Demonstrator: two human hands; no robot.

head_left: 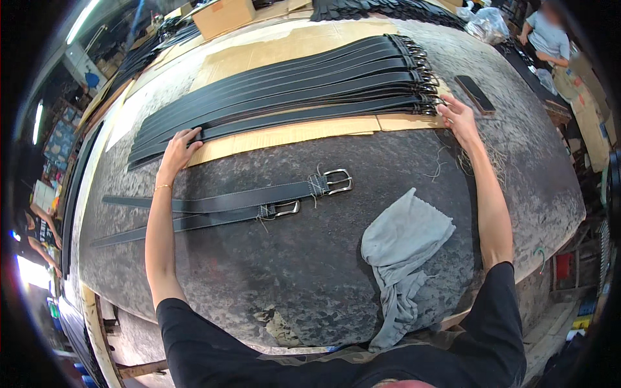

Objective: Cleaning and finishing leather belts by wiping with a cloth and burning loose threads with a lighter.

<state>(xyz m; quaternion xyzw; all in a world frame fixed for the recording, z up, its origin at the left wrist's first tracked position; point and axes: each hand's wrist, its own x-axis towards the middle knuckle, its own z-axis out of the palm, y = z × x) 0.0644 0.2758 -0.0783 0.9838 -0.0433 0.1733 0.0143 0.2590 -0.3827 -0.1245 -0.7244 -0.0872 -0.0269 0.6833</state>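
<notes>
A row of black leather belts (278,90) with metal buckles lies side by side on cardboard, buckle ends to the right. At the near edge of the row, my left hand (180,153) has its curled fingers on the nearest belt, toward the tail end. My right hand (459,119) pinches at that belt's buckle end. Closer to me, two loose belts lie on the table: one with a larger silver buckle (338,182), the other with a smaller buckle (287,208). Pale loose thread ends stick out by both buckles.
A crumpled grey cloth (406,242) lies at the near right. Beyond my right hand are a dark phone (474,94) and a tangle of threads (491,161). A cardboard box (223,17) stands at the back. Another person (548,35) is at the far right, one at the left.
</notes>
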